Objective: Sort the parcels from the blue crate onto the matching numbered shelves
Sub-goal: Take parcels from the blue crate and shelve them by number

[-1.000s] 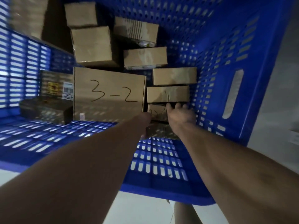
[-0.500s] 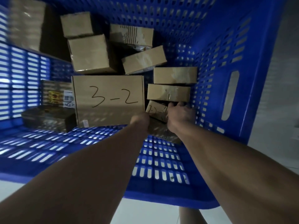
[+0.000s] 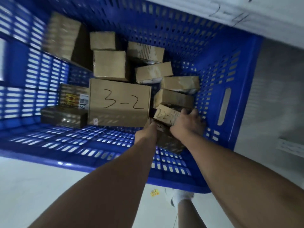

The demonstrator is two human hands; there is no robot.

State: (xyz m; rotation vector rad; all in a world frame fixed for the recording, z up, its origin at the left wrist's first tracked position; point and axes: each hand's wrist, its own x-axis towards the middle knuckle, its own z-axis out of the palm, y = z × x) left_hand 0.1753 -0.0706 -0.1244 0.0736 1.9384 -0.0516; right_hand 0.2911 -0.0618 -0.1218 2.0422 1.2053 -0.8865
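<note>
Both hands beside the 3-2 box [image 3: 120,102]: right hand [image 3: 187,123] clasps the 2-2 parcel [image 3: 165,114], left hand [image 3: 148,130] fingers hidden; best lifted straight up.

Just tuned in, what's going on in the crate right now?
A person is reaching into the blue crate with both arms. The right hand grips a small parcel whose handwriting looks like 2-2. The left hand is at the left edge of the darker parcel beneath it, with its fingers hidden. The big 3-2 parcel stands just to their left, untouched. More parcels lie further back, and nothing is out of the crate yet.
</note>
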